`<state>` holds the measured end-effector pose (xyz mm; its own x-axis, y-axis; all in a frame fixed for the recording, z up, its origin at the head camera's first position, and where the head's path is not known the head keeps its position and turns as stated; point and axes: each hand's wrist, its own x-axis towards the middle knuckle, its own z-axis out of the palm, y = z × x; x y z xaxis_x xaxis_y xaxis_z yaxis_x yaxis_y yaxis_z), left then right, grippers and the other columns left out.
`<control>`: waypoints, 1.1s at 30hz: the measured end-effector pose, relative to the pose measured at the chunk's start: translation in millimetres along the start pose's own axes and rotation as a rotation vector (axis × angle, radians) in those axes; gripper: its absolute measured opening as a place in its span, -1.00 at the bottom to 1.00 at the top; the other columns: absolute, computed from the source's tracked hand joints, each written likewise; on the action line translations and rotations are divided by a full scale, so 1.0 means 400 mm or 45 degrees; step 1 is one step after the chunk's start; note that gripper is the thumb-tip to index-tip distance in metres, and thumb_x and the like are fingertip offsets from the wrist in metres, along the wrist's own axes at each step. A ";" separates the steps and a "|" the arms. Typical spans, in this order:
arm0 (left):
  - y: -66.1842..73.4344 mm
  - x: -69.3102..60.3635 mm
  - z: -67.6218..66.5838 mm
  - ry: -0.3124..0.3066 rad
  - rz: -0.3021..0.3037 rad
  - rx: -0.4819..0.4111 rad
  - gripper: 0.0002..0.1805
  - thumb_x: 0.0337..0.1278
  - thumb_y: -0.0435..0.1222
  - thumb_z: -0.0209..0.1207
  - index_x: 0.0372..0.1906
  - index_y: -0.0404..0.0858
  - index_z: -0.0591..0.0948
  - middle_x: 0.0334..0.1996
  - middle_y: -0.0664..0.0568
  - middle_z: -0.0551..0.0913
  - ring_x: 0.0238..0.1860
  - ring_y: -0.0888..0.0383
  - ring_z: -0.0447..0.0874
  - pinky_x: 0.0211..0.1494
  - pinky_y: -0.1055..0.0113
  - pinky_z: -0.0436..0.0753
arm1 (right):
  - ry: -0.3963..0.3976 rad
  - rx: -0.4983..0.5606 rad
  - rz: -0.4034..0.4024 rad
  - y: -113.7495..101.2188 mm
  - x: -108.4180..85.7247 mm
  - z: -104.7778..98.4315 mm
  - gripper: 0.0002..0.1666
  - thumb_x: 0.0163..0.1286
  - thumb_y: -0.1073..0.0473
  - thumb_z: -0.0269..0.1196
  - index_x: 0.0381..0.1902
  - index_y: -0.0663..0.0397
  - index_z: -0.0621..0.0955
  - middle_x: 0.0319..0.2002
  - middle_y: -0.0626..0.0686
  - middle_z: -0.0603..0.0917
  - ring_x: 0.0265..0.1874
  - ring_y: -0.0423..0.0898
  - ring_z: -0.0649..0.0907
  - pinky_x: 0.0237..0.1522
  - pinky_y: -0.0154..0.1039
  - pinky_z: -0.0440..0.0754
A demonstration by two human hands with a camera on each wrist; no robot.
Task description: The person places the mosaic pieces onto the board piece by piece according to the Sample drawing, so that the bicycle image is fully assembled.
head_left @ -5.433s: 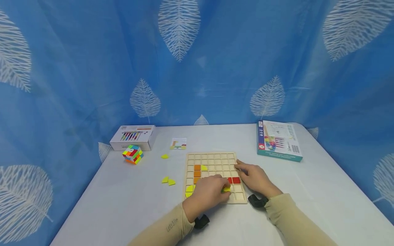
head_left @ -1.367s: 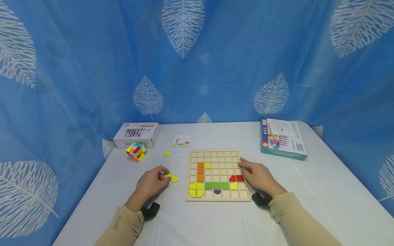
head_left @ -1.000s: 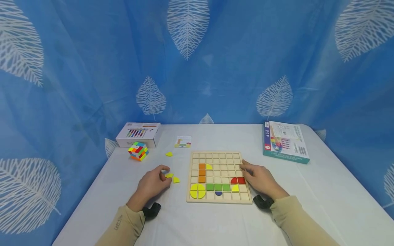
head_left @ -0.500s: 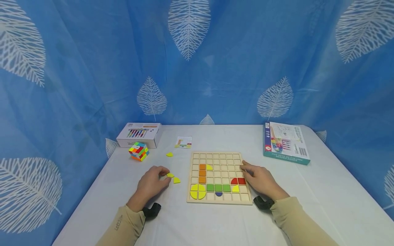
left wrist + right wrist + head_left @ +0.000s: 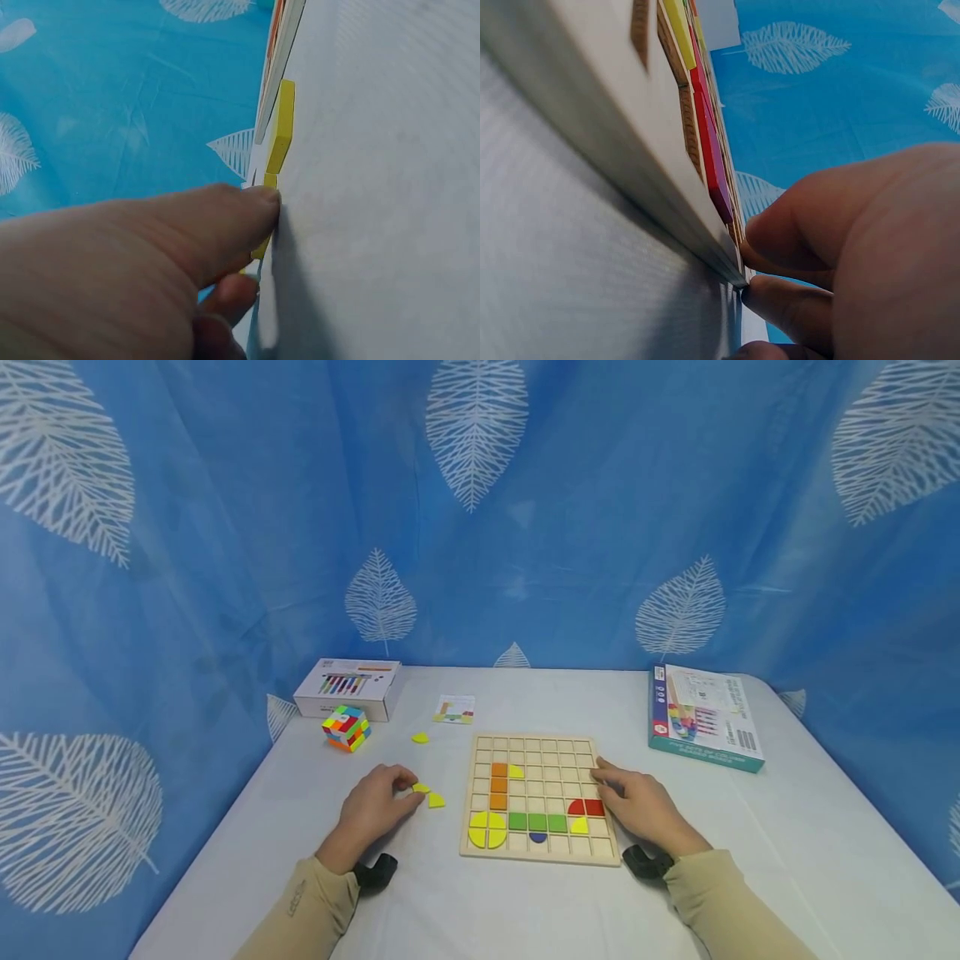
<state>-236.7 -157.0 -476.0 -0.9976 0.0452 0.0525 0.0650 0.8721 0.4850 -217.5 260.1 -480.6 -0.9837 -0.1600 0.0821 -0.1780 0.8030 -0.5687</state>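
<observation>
My left hand (image 5: 375, 806) is left of the grid board, thumb and index finger around a yellow quarter-circle tile (image 5: 421, 787) on the table. In the left wrist view the thumb partly hides that tile (image 5: 271, 180). Another yellow quarter-circle tile (image 5: 437, 800) lies beside it. My right hand (image 5: 641, 806) holds the right edge of the wooden grid board (image 5: 540, 857); in the right wrist view its thumb and a finger meet at the board's rim. The board carries orange squares (image 5: 498, 785), a yellow circle of quarters (image 5: 487, 830), green squares (image 5: 537, 822), a blue half-circle (image 5: 537, 837), yellow quarters (image 5: 579, 825) and red tiles (image 5: 594, 808).
A third loose yellow tile (image 5: 420, 738) lies farther back, near a pattern card (image 5: 454, 709). A puzzle cube (image 5: 347, 728) and a white box (image 5: 348, 687) stand back left. A flat game box (image 5: 705, 716) lies back right. A blue leaf-print curtain hangs behind.
From over the board with a yellow tile, my left hand has gone left to the loose tiles. A yellow quarter now sits below the red ones. My right hand stays at the board's edge.
</observation>
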 end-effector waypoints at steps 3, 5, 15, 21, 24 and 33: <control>-0.003 -0.002 0.002 -0.009 0.036 0.011 -0.71 0.18 -0.10 0.43 -0.04 -0.09 0.74 -0.16 0.08 0.65 -0.16 0.12 0.62 -0.01 0.09 0.66 | 0.002 -0.001 0.004 -0.001 0.000 0.001 -0.50 0.53 0.11 0.18 0.35 0.13 0.58 0.48 0.12 0.44 0.47 0.31 0.38 0.39 0.34 0.32; -0.003 -0.002 0.003 -0.015 0.051 0.014 -0.69 0.19 -0.11 0.42 0.01 -0.08 0.73 -0.15 0.08 0.65 -0.15 0.12 0.63 0.00 0.08 0.67 | 0.001 0.000 0.005 -0.003 -0.001 0.001 -0.50 0.53 0.11 0.18 0.36 0.13 0.58 0.48 0.12 0.44 0.46 0.31 0.38 0.39 0.33 0.32; 0.007 0.000 0.003 0.004 -0.034 0.030 -0.53 0.06 0.01 0.48 0.00 -0.16 0.69 -0.20 0.05 0.62 -0.28 0.13 0.53 -0.14 0.17 0.63 | 0.000 0.000 0.004 -0.007 -0.003 -0.002 -0.51 0.53 0.12 0.19 0.35 0.11 0.59 0.47 0.12 0.44 0.46 0.32 0.39 0.39 0.33 0.32; 0.011 0.000 0.008 0.011 -0.034 0.033 -0.60 0.07 0.00 0.48 -0.08 -0.13 0.70 -0.19 0.05 0.63 -0.26 0.14 0.57 -0.14 0.16 0.65 | 0.005 -0.008 -0.001 -0.003 -0.001 -0.001 -0.50 0.53 0.11 0.18 0.35 0.13 0.58 0.47 0.13 0.44 0.46 0.31 0.38 0.40 0.33 0.31; 0.012 0.002 0.009 0.007 -0.020 0.027 -0.64 0.10 -0.02 0.47 -0.09 -0.11 0.71 -0.19 0.07 0.63 -0.25 0.15 0.57 -0.15 0.18 0.64 | 0.007 -0.014 0.006 -0.001 0.000 0.000 -0.49 0.53 0.10 0.18 0.36 0.13 0.58 0.48 0.12 0.44 0.46 0.30 0.38 0.40 0.33 0.32; 0.012 -0.002 0.005 -0.010 0.044 0.028 -0.65 0.15 -0.08 0.46 0.01 -0.09 0.73 -0.16 0.09 0.64 -0.18 0.13 0.60 -0.03 0.09 0.67 | 0.002 -0.008 0.002 -0.003 -0.001 -0.003 -0.50 0.54 0.11 0.18 0.36 0.13 0.58 0.48 0.13 0.44 0.46 0.30 0.38 0.40 0.32 0.31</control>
<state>-235.7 -151.7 -475.5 -0.9949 0.0790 0.0619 0.0988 0.8803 0.4640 -216.9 260.1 -478.9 -0.9840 -0.1577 0.0823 -0.1765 0.8067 -0.5640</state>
